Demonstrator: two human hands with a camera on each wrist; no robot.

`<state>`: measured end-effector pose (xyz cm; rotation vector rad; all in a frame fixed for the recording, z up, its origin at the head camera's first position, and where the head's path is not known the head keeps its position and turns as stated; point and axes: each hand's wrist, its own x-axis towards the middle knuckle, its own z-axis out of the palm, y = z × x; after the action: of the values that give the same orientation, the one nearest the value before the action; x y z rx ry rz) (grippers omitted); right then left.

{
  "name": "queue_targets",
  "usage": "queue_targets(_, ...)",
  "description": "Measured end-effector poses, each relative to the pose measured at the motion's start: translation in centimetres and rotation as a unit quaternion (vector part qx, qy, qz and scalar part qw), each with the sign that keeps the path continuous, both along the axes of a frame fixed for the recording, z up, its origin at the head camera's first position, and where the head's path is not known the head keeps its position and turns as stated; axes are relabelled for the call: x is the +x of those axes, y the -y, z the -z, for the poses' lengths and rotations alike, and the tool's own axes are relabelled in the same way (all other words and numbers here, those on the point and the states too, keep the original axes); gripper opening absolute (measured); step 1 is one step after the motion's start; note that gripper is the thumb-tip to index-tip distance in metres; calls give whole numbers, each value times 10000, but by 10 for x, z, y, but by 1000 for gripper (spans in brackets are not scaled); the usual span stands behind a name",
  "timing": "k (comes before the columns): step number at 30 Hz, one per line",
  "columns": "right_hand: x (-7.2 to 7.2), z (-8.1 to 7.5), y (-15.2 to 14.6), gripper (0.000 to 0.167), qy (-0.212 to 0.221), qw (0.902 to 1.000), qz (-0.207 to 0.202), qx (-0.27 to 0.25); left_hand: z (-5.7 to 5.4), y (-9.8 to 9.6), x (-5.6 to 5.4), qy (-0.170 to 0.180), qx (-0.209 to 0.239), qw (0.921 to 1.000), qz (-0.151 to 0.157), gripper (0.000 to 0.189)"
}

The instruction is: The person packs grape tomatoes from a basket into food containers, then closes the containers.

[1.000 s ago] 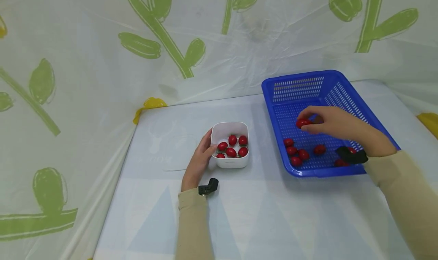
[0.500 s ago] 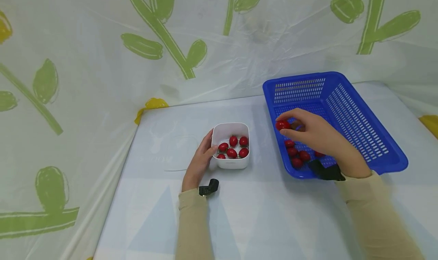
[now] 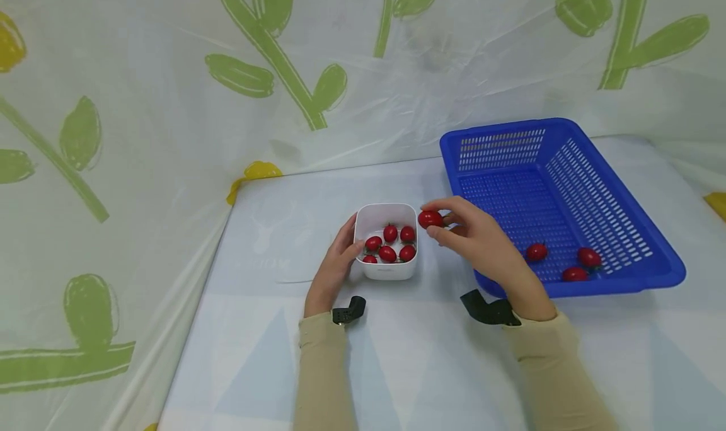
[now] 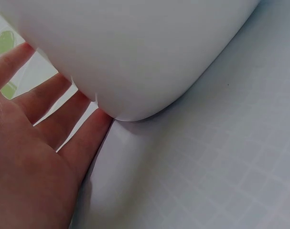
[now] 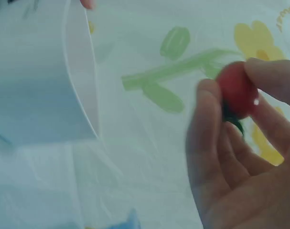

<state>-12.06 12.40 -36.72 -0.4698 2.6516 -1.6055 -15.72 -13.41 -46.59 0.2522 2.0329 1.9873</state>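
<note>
In the head view my right hand (image 3: 484,245) pinches a red cherry tomato (image 3: 430,219) between thumb and fingers, just right of the rim of a white square container (image 3: 388,272). The right wrist view shows the tomato (image 5: 236,90) with its green stem end toward the palm, apart from the container (image 5: 39,90). My left hand (image 3: 333,264) rests against the container's left side, thumb at the rim. Straight, spread fingers touch its wall in the left wrist view. Several cherry tomatoes (image 3: 387,254) lie inside the container.
A blue slotted basket (image 3: 499,195) stands at the right, with cherry tomatoes (image 3: 536,252) in its front part; my right hand hides some of its floor. Left of the container lies a faint clear flat piece (image 3: 297,273). A patterned sheet (image 3: 170,103) hangs behind the table.
My right hand has moved left from over the blue basket to beside the white container, carrying the cherry tomato. My left hand has stayed at the container.
</note>
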Motion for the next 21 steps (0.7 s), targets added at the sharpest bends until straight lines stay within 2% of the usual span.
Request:
queue_targets(6, -2, 9, 24, 40, -362, 9986, 370, -50, 21, 1, -10, 54, 70, 9999, -148, 49)
queue_targets(8, -4, 12, 30, 39, -436, 9983, 381, -96, 22, 1, -10, 84, 50, 9998, -153, 49)
queue_targets(15, -11, 23, 47, 38, -254, 9965, 534, -588, 22, 2, -9, 80, -44, 9998, -175, 50)
queue_targets(21, -17, 37, 58, 39, -335, 9947, 934, -276, 18, 4, -8, 52, -57, 9999, -110, 50)
